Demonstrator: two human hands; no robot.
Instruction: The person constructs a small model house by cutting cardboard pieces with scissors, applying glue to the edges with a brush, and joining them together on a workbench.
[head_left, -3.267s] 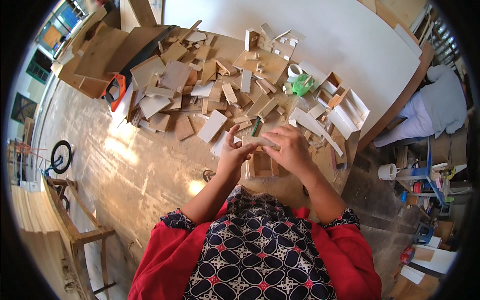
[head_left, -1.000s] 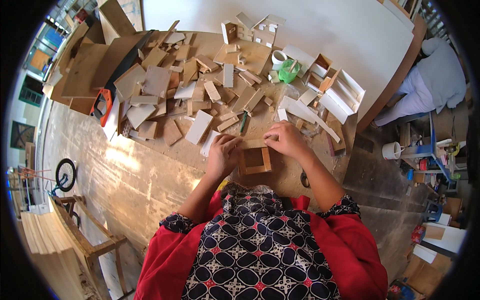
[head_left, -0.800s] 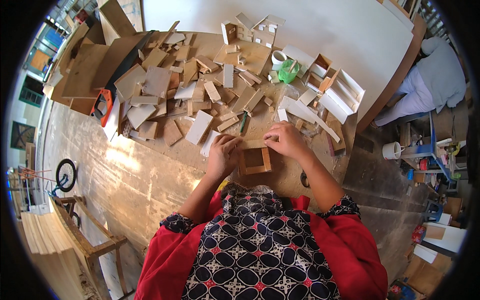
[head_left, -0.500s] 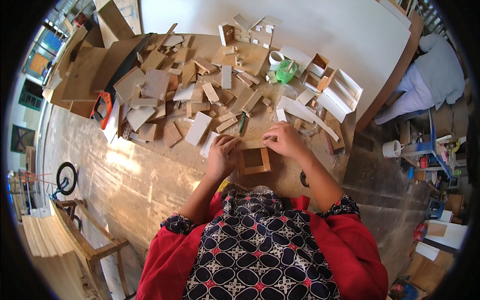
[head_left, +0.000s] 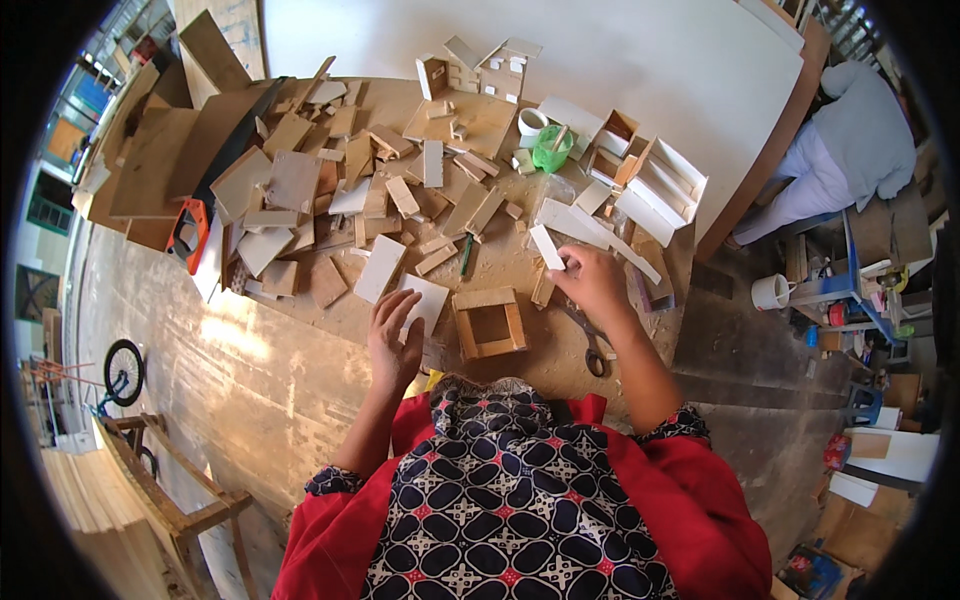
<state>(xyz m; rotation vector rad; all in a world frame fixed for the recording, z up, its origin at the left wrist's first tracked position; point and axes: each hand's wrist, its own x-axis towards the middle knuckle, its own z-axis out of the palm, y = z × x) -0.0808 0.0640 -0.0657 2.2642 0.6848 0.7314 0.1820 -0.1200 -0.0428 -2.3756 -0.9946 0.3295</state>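
Observation:
A small square wooden frame [head_left: 490, 347] lies on the workbench in front of me, touched by neither hand. My left hand [head_left: 394, 340] is left of it with the fingers apart and nothing in them, beside a flat white board piece [head_left: 428, 300]. To the frame's right, my right hand [head_left: 595, 285] is closed, thumb and fingers at the near end of a small white strip [head_left: 545, 246]. A bare wood strip [head_left: 542, 290] lies just under those fingertips. Dark-handled scissors [head_left: 595, 360] rest below the right wrist.
Wood offcuts [head_left: 375, 205] cover the bench's left and middle. Behind stand a miniature house model [head_left: 500, 75], a white cup [head_left: 532, 122] and a green cup [head_left: 552, 150]. White-sided boxes [head_left: 662, 190] are at right, an orange-handled saw [head_left: 190, 235] at left. Another person [head_left: 850, 150] bends over, far right.
Both hands have let go of the wooden frame and moved apart, left hand leftward, right hand rightward to the white strip. The frame and scissors now show more fully. The view has shifted slightly.

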